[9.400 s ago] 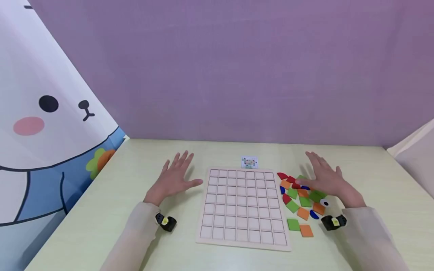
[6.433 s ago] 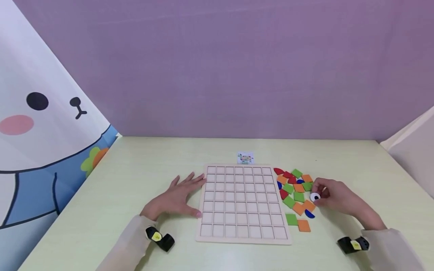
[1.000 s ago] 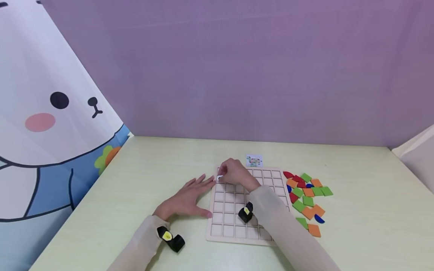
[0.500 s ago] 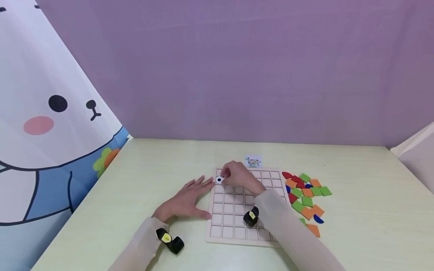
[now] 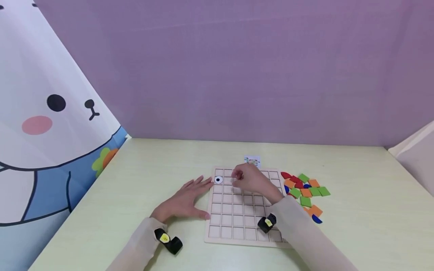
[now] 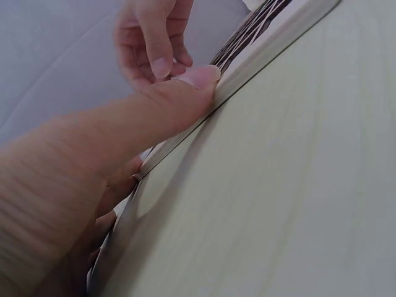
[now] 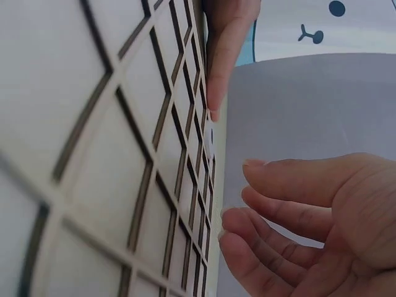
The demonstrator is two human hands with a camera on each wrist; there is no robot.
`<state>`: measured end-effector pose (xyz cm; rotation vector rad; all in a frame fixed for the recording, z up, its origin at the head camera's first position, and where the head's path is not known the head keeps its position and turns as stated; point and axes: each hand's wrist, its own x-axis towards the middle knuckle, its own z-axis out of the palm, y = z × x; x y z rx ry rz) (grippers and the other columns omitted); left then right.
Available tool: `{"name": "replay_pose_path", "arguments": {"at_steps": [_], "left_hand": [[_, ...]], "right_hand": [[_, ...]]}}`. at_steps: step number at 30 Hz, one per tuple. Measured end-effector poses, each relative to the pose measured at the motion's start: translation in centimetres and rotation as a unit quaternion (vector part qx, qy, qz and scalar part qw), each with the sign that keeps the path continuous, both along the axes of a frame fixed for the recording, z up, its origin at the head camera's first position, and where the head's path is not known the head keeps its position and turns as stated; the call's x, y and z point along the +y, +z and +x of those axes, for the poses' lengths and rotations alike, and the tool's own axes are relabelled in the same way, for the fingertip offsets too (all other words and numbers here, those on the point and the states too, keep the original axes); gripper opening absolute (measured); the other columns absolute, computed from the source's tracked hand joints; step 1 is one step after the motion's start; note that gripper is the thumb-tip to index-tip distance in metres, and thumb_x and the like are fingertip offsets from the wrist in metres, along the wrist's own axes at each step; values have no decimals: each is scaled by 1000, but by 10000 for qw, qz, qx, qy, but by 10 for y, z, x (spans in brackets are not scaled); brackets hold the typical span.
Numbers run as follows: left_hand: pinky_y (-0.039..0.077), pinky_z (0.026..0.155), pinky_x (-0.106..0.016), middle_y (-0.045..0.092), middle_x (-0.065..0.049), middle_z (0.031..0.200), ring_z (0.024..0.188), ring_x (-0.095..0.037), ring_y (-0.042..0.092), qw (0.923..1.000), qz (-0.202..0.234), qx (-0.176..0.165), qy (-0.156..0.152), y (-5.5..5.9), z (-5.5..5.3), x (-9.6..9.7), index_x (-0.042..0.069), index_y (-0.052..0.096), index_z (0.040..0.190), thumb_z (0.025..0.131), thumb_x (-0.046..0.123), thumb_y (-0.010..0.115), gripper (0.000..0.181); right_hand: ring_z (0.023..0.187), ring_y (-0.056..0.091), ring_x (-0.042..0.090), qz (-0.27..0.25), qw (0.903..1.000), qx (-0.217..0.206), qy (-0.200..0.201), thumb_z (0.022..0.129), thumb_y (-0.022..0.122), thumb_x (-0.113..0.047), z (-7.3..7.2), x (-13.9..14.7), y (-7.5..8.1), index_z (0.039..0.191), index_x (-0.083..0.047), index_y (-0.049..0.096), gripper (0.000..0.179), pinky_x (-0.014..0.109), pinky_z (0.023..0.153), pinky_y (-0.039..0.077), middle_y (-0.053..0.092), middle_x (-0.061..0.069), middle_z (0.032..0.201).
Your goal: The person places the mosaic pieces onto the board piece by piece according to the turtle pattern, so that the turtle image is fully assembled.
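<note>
A white disc with a black dot like an eye (image 5: pixel 218 180) lies in a left-column square, second row from the far edge, of the pale wooden grid board (image 5: pixel 244 244). My left hand (image 5: pixel 184 201) is spread, with its fingertips and thumb against the board's left edge. In the left wrist view, the thumb (image 6: pixel 173 102) lies along that edge. Over the upper part of the board hovers my right hand (image 5: pixel 252 178), to the right of the disc. Its fingers (image 7: pixel 266 247) are loosely bent and apart from the thumb, with nothing between them in the right wrist view.
Flat pieces lie loose right of the board: green (image 5: pixel 305 201), orange (image 5: pixel 314 183), red (image 5: pixel 286 175) and blue (image 5: pixel 317 219) ones. A small printed card (image 5: pixel 253 159) lies behind the board, partly covered by my right hand. A purple backdrop (image 5: pixel 237 75) rises behind the table.
My right hand picked the eye disc from the pieces at the right, carried it to the board, set it in a square and let go, then drew back right. The left hand moved to the board's edge.
</note>
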<state>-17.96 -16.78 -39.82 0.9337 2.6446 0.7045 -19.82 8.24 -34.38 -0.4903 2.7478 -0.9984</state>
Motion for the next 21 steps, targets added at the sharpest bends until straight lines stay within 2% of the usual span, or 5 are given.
{"name": "replay_pose_path", "arguments": {"at_steps": [8, 14, 21], "left_hand": [[14, 119, -52, 23, 1, 158, 148, -27, 12, 9998, 123, -11, 143, 4, 3, -1, 17, 32, 149, 72, 55, 75, 96], [25, 116, -49, 27, 1, 157, 145, -26, 23, 9989, 404, -88, 234, 3, 7, 0, 15, 39, 146, 72, 47, 78, 90], [28, 115, -48, 37, 0, 152, 141, -28, 32, 9967, 758, -79, 263, -1, 13, 1, 12, 48, 141, 75, 45, 77, 80]], "right_hand": [[74, 54, 16, 112, 9995, 304, 36, 85, 68, -9, 9, 30, 5, 97, -2, 67, 14, 25, 64, 47, 62, 4, 83], [74, 54, 16, 247, 9987, 370, -230, 86, 68, -10, 12, 62, 10, 99, -1, 66, 17, 26, 61, 46, 62, 6, 84], [77, 57, 18, 372, 9968, 542, -444, 85, 66, -8, 16, 102, 11, 100, 2, 66, 17, 28, 65, 48, 63, 6, 84]]}}
